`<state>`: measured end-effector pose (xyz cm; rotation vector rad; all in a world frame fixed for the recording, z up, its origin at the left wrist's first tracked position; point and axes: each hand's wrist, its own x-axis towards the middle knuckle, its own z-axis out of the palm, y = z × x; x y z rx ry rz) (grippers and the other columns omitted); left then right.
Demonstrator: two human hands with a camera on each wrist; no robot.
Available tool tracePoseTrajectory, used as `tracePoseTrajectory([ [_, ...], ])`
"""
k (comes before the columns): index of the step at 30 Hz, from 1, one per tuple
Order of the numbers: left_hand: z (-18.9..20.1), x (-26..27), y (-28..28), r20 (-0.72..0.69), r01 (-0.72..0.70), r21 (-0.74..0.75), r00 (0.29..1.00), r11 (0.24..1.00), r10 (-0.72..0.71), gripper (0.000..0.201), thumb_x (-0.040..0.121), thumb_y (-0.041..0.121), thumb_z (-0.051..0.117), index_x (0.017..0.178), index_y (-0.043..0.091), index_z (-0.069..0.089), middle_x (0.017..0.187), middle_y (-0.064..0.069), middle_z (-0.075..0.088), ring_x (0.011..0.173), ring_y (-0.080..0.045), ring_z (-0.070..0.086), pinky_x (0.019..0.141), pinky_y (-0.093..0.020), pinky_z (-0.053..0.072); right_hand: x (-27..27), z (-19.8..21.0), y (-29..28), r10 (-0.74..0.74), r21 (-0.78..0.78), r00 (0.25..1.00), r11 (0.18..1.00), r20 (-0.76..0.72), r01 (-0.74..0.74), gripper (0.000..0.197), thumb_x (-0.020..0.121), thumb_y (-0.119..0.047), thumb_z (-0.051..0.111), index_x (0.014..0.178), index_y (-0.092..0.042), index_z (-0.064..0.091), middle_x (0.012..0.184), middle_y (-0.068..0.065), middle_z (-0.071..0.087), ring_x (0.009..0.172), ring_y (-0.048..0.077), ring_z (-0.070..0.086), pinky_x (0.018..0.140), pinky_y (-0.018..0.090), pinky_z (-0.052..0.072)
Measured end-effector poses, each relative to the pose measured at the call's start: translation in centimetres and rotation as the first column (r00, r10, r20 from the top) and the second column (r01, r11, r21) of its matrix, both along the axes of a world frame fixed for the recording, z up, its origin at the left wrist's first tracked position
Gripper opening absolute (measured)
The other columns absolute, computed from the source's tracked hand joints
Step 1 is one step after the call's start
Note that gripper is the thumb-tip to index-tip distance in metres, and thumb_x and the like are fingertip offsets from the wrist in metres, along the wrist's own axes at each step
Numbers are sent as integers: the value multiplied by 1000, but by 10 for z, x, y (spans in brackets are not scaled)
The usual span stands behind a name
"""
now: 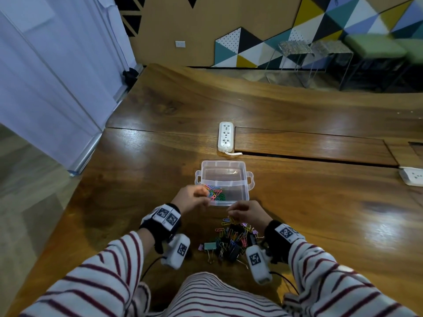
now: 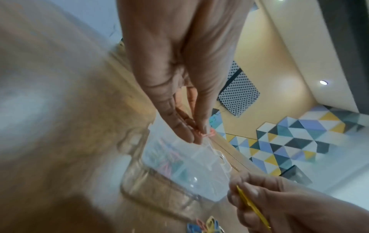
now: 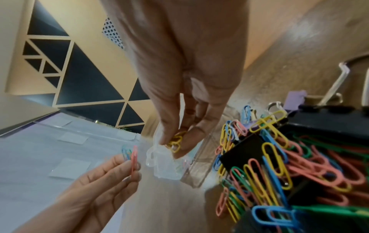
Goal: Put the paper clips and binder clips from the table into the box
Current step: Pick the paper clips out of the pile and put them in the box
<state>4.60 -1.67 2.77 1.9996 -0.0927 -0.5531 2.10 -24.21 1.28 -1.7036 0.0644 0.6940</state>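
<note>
A clear plastic box (image 1: 225,177) stands open on the wooden table, with several coloured paper clips (image 1: 215,193) in its near left compartment. My left hand (image 1: 194,197) hovers at the box's near left corner and pinches a pink paper clip (image 3: 134,156) with a blue one behind it. My right hand (image 1: 246,212) is just in front of the box, above the pile, and pinches yellow paper clips (image 3: 175,141). The pile of paper clips and binder clips (image 1: 231,241) lies between my wrists; a mint binder clip (image 1: 210,245) sits at its left.
A white power strip (image 1: 225,136) lies beyond the box, and another one (image 1: 412,176) is at the table's right edge. A slot in the tabletop (image 1: 309,157) runs to the right behind the box. Stools (image 1: 320,58) stand past the far edge.
</note>
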Motion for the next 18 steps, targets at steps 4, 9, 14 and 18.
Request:
tracePoseTrajectory([
  [4,7,26,-6,69,-11,96,998,995,4,8,82,2,65,84,9,60,81,-9,66,57,3,63,57,-8,51,9,9,1,-96,45,995,994,17,95,6,83,-1,61,82,-5,65,73,4,61,63,11,58,54,14,49],
  [9,7,39,-5,86,87,320,989,943,-121,22,87,7,60,109,5,64,112,-10,68,96,-14,65,79,-12,46,39,22,2,-164,79,986,983,-1,164,13,84,3,59,79,-8,63,77,4,62,59,5,63,56,15,53],
  [14,14,23,3,232,39,302,966,952,-113,26,89,3,55,113,5,63,116,-10,66,108,-17,61,93,-20,44,58,26,13,-167,93,986,981,-17,168,10,85,1,57,82,-7,62,82,3,62,72,14,63,60,15,56],
  [18,15,-1,2,249,41,245,963,969,-104,21,89,1,52,106,4,65,109,-4,65,97,-9,59,81,-6,43,69,25,29,-211,24,976,977,51,210,17,84,2,59,74,-12,61,78,0,60,72,10,58,54,13,53],
])
